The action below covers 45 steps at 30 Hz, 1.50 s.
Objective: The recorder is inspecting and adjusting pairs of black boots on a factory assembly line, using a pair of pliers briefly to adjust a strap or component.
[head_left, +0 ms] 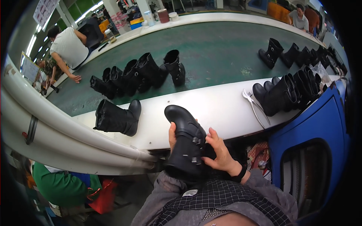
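A black boot with buckled straps stands toe-up over my lap, at the near edge of the white ledge. My left hand grips it from the left side, mostly hidden behind the boot, with only the thumb and finger edges showing. My right hand presses against the boot's right side by the buckles, fingers spread along the shaft. A dark band sits on that wrist.
A single black boot lies on the ledge to the left. Metal pliers lie beside a row of boots at right. More boots ride the green conveyor. A person in a white shirt leans over it. A blue cabinet stands at right.
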Tool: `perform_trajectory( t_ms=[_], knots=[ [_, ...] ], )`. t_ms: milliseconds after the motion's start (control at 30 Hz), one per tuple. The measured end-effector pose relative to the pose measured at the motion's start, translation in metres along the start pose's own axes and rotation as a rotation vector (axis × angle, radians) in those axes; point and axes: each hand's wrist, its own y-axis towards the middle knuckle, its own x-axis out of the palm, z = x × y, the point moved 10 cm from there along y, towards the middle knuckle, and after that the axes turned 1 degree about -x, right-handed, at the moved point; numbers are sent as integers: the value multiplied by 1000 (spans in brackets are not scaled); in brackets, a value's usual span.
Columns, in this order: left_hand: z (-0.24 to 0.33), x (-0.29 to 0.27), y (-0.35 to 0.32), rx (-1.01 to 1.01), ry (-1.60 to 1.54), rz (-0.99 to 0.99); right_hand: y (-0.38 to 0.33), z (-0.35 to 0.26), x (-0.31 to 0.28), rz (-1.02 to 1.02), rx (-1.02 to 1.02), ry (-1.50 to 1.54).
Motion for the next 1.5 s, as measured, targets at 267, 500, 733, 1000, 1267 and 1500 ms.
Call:
perform_trajectory(
  t_ms=[267,500,733,1000,1267,1500],
  knots=[
    [6,5,-9,-95,28,-415,-5,28,-15,64,141,103],
    [-14,14,2,159,483,63,26,20,-29,133,64,144],
    [-18,30,2,57,910,100,43,21,-47,243,174,270],
    [1,22,7,-6,1147,309,64,41,-46,241,366,284],
    [0,16,20,-73,1289,338,74,60,-55,247,540,438],
    [-9,18,12,27,1313,223,70,26,-67,90,538,563]
  ],
)
